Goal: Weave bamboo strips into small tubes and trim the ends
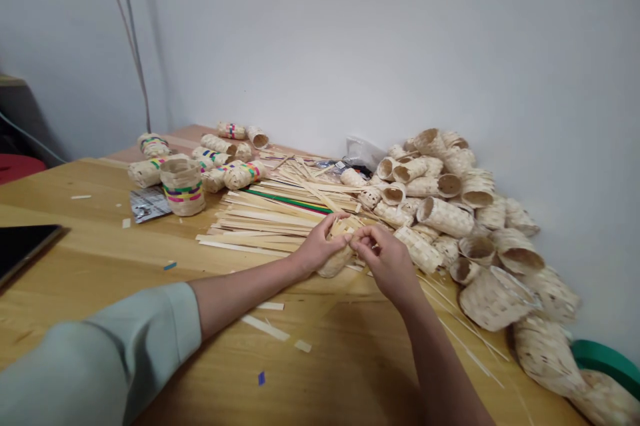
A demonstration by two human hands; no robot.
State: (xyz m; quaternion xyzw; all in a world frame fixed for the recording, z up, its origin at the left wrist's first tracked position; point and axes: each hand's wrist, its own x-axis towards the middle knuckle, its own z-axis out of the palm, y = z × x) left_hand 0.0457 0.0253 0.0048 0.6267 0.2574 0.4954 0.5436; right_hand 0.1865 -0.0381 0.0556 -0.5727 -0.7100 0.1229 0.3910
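The left hand (316, 247) is curled around an unfinished woven bamboo basket (334, 261), cupping its rounded lower side. The right hand (385, 263) comes in from the other side, its fingers bent and pinched together at the basket's upper edge, where loose strip ends stand free. Both hands are closed on it, but the piece sits mostly in the left hand and is plainly the nearer to that one, with the right hand's fingertips (356, 237) meeting it only at the edge. Its long axis seems to stand roughly upright, tilted a little away from the person, though the fingers hide much of it. The weave looks pale and close low down, then opens into separate strips at the top. Whether it rests on the wooden table (100, 246) or is held just above it, I can't tell. Just behind the hands lies a spread of flat bamboo strips (265, 219), a few dyed green and red. To the right, a heap of woven bamboo cylinders (440, 203) runs up against the wall (350, 46), and farther left sit smaller woven baskets banded in colour (183, 189).
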